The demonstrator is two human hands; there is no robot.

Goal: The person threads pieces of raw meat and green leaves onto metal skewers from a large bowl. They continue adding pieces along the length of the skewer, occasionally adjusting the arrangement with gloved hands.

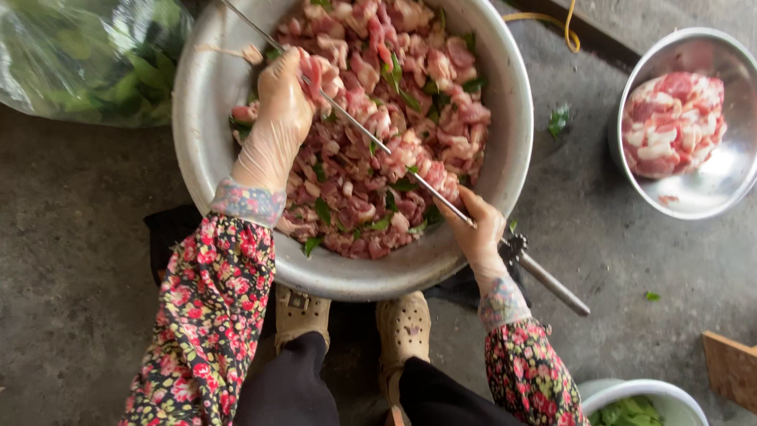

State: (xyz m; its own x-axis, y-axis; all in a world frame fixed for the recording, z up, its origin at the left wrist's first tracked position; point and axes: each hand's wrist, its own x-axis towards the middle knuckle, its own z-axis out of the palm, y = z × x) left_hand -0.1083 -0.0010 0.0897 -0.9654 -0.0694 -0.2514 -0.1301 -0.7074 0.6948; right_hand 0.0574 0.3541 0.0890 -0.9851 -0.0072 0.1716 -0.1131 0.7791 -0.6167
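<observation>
A large metal basin on the concrete floor is full of chopped raw meat mixed with green leaves. A long metal skewer runs diagonally across it, with some meat pieces threaded near its middle. My left hand, in a thin clear glove, holds a piece of meat against the skewer's upper part. My right hand, also gloved, grips the skewer near its lower end at the basin's rim; the skewer's handle sticks out beyond it.
A smaller steel bowl with a mound of sliced meat sits at the right. A plastic bag of green leaves lies at the top left. A white bowl of greens is at the bottom right, beside a wooden board. My shoes rest below the basin.
</observation>
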